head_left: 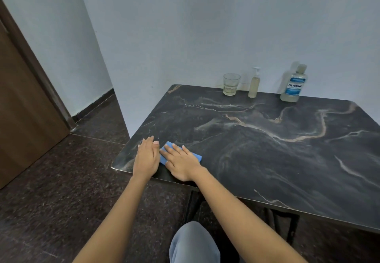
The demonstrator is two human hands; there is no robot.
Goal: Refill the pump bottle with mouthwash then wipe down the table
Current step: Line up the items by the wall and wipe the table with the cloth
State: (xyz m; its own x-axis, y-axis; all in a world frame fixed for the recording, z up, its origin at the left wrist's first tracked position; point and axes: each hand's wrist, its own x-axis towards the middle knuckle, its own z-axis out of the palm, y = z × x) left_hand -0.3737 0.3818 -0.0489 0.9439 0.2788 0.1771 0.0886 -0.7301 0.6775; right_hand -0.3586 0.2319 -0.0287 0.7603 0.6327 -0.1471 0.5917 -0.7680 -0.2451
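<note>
A blue cloth lies folded near the front left corner of the dark marble table. My right hand lies flat on top of the cloth, fingers spread, pressing it to the tabletop. Beside it, my left hand rests flat on the bare table, touching the cloth's left edge. Along the far edge by the wall stand the pump bottle holding pale yellowish liquid and the mouthwash bottle with a blue label, its cap on and a little liquid at the bottom.
A clear glass with a little liquid stands left of the pump bottle. The table's back edge meets the wall. A brown door is at the left, across dark stone floor. My knee shows below the table's front edge.
</note>
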